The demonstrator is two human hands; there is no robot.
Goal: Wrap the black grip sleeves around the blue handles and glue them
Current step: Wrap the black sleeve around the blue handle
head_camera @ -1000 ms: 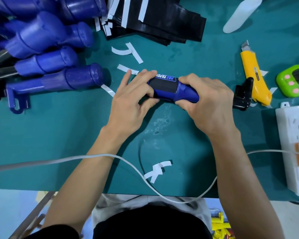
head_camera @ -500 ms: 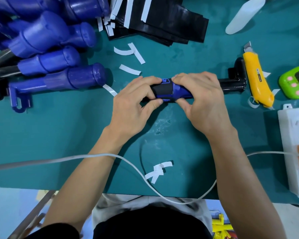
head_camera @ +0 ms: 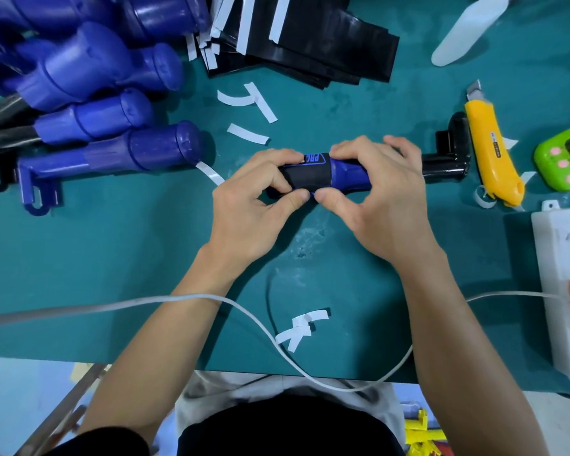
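Desk (head_camera: 112,258): green top, carrying everything below.
Blue handle (head_camera: 346,174): at the desk's middle, lying left to right, held in both hands; a black tool head (head_camera: 451,159) sticks out past the right hand.
Black grip sleeve (head_camera: 308,177): wound round the blue handle between the two hands, with blue lettering showing at its far edge.
Left hand (head_camera: 254,205): fingers curled over the handle's left end, thumb pressing the sleeve's near edge.
Right hand (head_camera: 382,199): fingers curled over the handle's right part, thumb tip just beside the left thumb on the sleeve's near edge.
Pile of blue handles (head_camera: 89,70): heaped at the far left corner, rounded ends pointing right.
Stack of black sleeves (head_camera: 310,51): at the far edge, middle, flat, with white strips along their edges.
White paper strips (head_camera: 247,103): loose between the stack and the hands; more (head_camera: 297,327) near the near edge.
White bottle (head_camera: 464,31): on its side at the far right; its contents cannot be told.
Yellow utility knife (head_camera: 494,153): right of the tool head, blade pointing away.
Green timer (head_camera: 563,159): at the right edge.
Power strip (head_camera: 563,284): at the right edge, nearer, with a white cable (head_camera: 211,301) running across the near side of the desk.
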